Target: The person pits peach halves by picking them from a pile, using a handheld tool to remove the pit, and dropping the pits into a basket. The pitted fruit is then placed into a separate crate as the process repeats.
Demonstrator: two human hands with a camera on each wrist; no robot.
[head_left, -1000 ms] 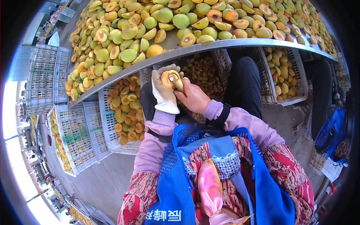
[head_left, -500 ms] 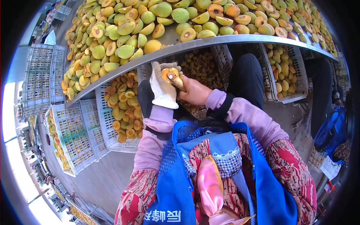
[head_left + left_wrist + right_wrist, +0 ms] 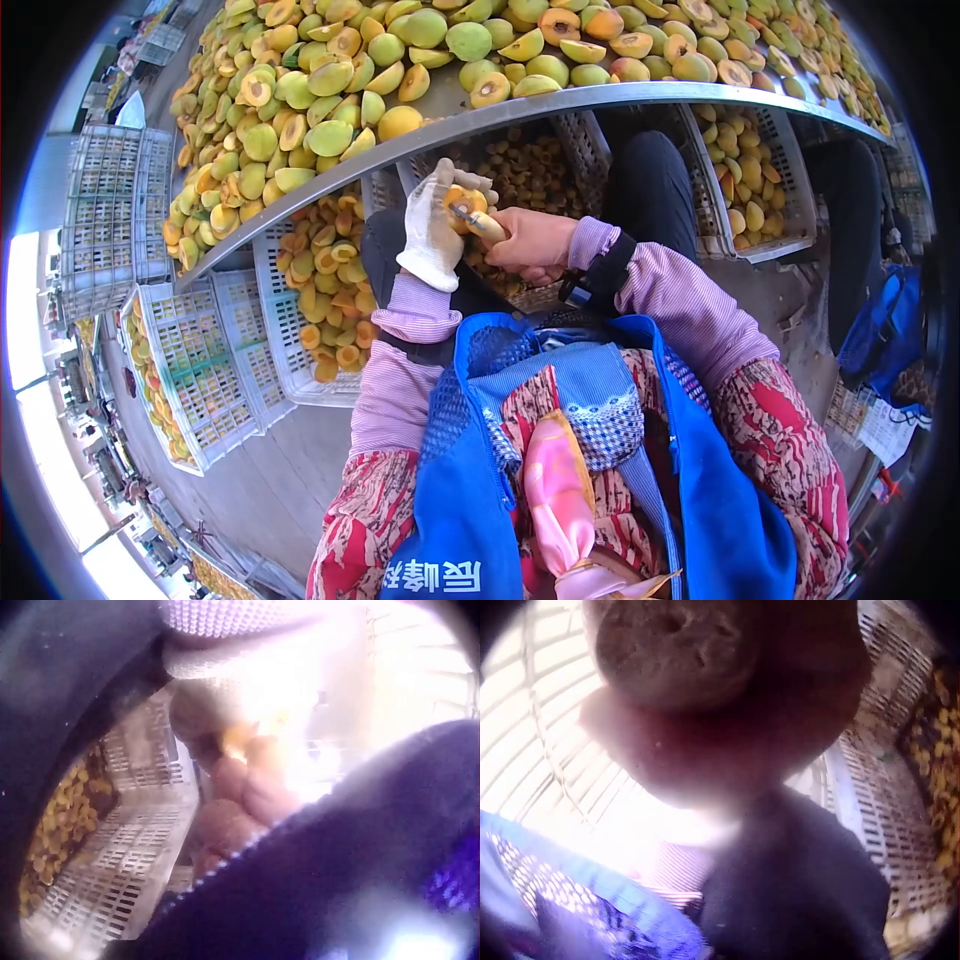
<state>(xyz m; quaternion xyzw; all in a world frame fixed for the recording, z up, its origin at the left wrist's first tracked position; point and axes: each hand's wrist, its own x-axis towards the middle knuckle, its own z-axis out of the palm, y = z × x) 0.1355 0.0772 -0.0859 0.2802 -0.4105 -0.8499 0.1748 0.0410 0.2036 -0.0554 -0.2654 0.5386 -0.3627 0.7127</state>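
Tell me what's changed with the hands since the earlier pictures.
The bare right hand has drawn slightly rightward, away from the white-gloved left hand, and its wrist has turned, showing more of the black wristband. The orange-fleshed fruit and pale-handled tool remain held.

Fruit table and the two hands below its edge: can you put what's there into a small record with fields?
Left hand: gloved, holding a cut fruit
Right hand: no glove, fingers curled round a pale-handled tool
Tool position: its far end at the cut fruit
Table: metal rim, heaped with green-to-orange fruit, many pieces cut
Left crate: white, below the rim, holding fruit pieces
Right crate: pale, also holding fruit
Unclear: tool tip's exact shape
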